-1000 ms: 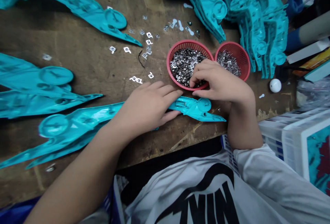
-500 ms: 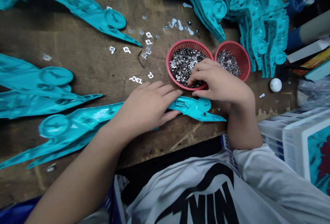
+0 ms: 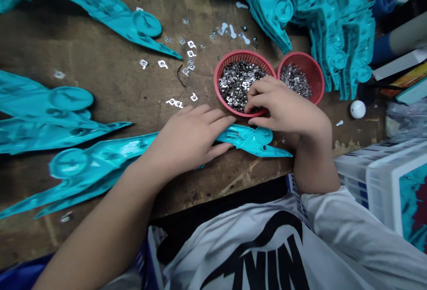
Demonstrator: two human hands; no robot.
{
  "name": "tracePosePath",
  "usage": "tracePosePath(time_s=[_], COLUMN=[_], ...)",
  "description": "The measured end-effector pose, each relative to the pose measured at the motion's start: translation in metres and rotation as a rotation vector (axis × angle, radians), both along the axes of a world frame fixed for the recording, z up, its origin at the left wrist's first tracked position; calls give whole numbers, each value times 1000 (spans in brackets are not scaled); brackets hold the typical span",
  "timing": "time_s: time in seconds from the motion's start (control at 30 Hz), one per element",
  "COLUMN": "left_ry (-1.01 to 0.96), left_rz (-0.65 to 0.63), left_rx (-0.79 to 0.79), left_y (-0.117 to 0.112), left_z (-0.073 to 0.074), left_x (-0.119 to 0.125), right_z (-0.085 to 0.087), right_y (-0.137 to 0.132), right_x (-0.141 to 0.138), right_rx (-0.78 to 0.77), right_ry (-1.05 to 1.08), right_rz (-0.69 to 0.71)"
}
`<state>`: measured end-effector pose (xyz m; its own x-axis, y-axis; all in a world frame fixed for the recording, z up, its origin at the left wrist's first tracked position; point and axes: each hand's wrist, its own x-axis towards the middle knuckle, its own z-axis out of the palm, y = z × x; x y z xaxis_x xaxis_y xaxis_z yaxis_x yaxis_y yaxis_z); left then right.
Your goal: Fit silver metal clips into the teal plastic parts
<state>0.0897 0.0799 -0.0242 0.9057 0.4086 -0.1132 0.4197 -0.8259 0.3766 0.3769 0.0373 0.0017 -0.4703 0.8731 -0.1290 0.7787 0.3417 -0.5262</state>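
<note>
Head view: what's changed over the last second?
Very little. The right hand's fingertips shifted slightly within the larger red basket; whether they have gripped a clip is hidden. Objects drifted slightly in the picture, together, suggesting a small camera shift. The left hand stayed on the teal part, thumb and fingers on either side. The smaller red basket stayed put.

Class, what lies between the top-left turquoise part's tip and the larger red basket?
Several small metal pieces lie between, left of the larger basket, in the head view.
</note>
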Motion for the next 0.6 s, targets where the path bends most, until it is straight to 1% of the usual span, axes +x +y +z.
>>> tracePosePath(time_s=[0.13, 0.27, 0.37, 0.47, 0.6], left_ry=[-19, -26, -26, -22, -28], left_rz=[-5, -11, -4, 5, 10], left_rx=[19, 18, 19, 31, 4], left_y=[0, 0, 0, -1, -1], left_z=[-2, -2, -2, -2, -2], left_x=[-1, -1, -1, -1, -2], right_z=[2, 8, 12, 12, 6], right_y=[4, 5, 4, 3, 3], right_x=[5, 12, 16, 13, 3], right_rx=[-14, -43, -40, 11, 189], right_ry=[48, 118, 145, 171, 194], right_rz=[31, 82, 75, 14, -169])
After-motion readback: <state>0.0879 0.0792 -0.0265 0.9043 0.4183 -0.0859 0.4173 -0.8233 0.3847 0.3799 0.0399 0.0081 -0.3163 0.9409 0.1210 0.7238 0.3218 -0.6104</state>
